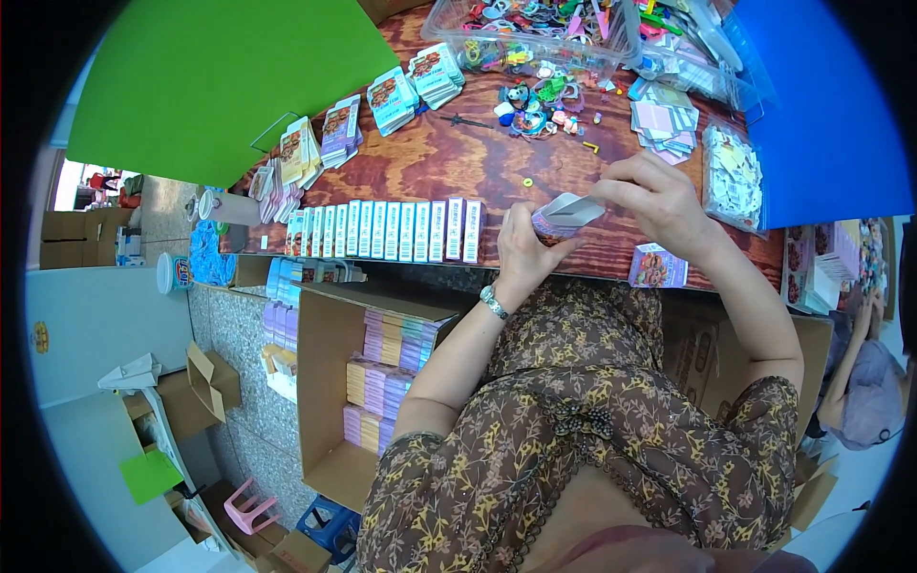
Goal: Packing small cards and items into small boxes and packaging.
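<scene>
My left hand (pixel 523 244), with a watch on its wrist, is closed around a small cardboard box (pixel 556 229) above the table's near edge. The box is tilted, and its white end flaps stand open toward the right. Beside those flaps, my right hand (pixel 659 201) has its thumb and fingers pinched together; whatever they hold is hidden. Just below the right hand, another small purple printed box (pixel 659 266) lies at the table edge. A small yellow ring-shaped piece (pixel 527 181) lies beyond my left hand.
A row of upright small boxes (pixel 394 231) lines the near edge at left. Stacks of flat cards (pixel 392 100) lie behind. Small toys (pixel 535 110) sit below a clear bin (pixel 535 53). A bag of white pieces (pixel 733 177) lies right. A carton (pixel 330 382) of boxes stands below.
</scene>
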Action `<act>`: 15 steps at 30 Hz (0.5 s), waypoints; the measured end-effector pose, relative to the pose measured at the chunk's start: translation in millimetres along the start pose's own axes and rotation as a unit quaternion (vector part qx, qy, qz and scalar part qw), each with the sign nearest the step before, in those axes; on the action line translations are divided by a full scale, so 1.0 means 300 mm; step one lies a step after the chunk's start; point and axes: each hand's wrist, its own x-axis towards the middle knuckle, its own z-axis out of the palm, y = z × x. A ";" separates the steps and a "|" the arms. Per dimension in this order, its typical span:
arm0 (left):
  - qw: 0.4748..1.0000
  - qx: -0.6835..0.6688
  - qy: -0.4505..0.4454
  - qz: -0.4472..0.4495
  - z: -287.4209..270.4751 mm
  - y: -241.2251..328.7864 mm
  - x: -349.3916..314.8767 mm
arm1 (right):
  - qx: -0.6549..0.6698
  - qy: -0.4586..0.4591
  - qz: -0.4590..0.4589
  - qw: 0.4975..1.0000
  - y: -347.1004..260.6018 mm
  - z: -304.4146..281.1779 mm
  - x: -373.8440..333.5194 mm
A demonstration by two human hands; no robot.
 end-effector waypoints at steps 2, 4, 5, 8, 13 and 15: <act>1.000 -0.005 -0.004 -0.004 0.002 0.004 -0.004 | 0.020 -0.016 0.031 0.999 -0.002 0.004 -0.006; 1.000 -0.009 -0.005 -0.009 0.002 0.006 -0.003 | 0.023 -0.029 0.040 0.999 -0.007 0.016 -0.008; 1.000 -0.001 0.007 0.003 0.003 0.006 -0.002 | 0.025 -0.043 0.051 0.997 -0.009 0.019 -0.009; 0.998 0.018 0.032 0.052 0.000 0.031 0.004 | 0.031 -0.080 0.057 0.995 -0.028 0.019 0.004; 0.993 0.039 0.053 0.096 0.011 0.048 0.011 | 0.027 -0.055 0.084 0.995 -0.071 0.077 -0.007; 0.992 0.043 0.062 0.099 0.009 0.041 0.012 | 0.024 -0.040 0.107 0.993 -0.084 0.104 -0.029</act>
